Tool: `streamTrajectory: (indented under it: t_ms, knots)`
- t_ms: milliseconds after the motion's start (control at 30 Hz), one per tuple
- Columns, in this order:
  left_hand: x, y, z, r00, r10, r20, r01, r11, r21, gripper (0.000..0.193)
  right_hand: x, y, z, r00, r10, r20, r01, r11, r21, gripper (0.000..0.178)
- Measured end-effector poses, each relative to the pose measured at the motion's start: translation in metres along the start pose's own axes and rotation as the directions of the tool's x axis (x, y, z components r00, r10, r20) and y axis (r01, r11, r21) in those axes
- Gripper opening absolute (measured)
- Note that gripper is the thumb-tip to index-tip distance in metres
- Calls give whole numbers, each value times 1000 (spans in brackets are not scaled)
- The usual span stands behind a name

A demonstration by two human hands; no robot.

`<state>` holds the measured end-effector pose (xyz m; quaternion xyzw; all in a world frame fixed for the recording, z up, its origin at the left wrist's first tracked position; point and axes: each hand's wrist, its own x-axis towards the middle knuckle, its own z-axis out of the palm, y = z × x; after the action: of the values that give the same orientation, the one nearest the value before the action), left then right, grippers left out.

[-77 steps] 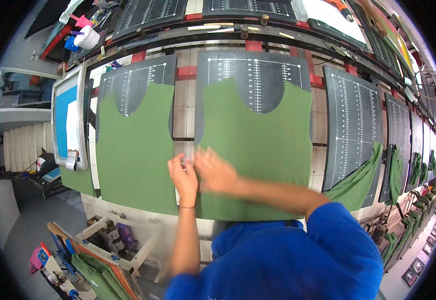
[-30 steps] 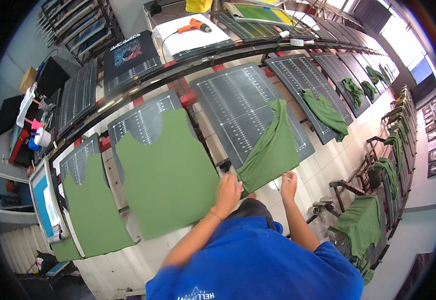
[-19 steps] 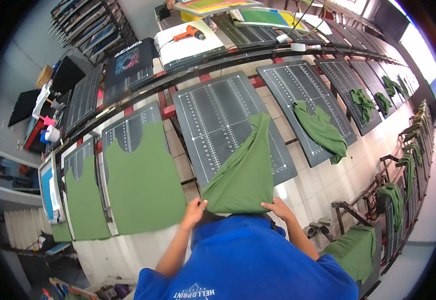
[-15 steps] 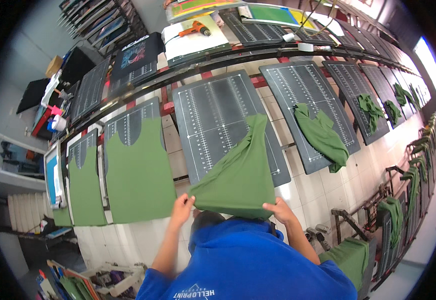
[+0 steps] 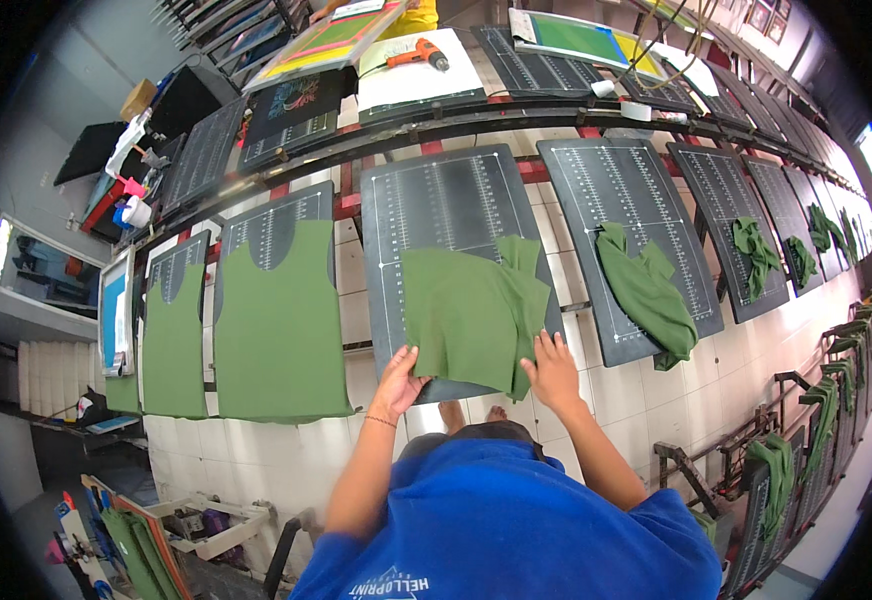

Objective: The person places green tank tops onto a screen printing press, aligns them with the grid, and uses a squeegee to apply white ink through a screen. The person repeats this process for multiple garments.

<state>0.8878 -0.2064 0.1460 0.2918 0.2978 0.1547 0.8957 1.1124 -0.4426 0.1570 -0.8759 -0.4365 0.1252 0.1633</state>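
Note:
A green cut shirt panel (image 5: 471, 310) lies partly folded and wrinkled over the lower half of the dark grey printing board (image 5: 436, 200) in front of me. My left hand (image 5: 394, 388) pinches the panel's lower left corner at the board's near edge. On the right, my right hand (image 5: 554, 374) rests with fingers stretched out against the panel's bunched right side. To the left, another green shirt panel (image 5: 281, 340) is spread flat on its board, its neckline cutout at the far end. A crumpled green cloth piece (image 5: 646, 290) sits on the board to the right.
Farther left is a narrower green panel (image 5: 173, 350) on a board. Beyond the black rail (image 5: 456, 118) stand more boards, an orange heat gun (image 5: 424, 55) and framed screens (image 5: 576, 40). At the lower right runs a rack (image 5: 711, 480) hung with green cloth.
The panel, stretched taut toward me between both hands before, now lies farther over the board. Both hands moved away from my body, and the right one loosened its pinch.

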Motion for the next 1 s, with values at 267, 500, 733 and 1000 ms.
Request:
streamTrajectory:
  t_ms: [267, 500, 733, 1000]
  knots:
    - [-24, 89, 90, 938, 337, 75, -316, 925, -211, 26, -2, 15, 2, 998, -32, -53, 25, 992, -121, 75]
    - [-58, 128, 186, 838, 403, 368, -335, 912, -236, 24, 25, -174, -116, 855, -105, -508, 305, 894, 328, 60]
    - [-108, 229, 227, 573, 807, 142, -810, 584, -51, 15, 77, -111, -226, 650, -79, -756, 226, 970, 93, 24]
    - [43, 343, 168, 574, 810, -119, -756, 580, 303, 17, 239, -61, -299, 737, -119, -666, -69, 966, -250, 29]
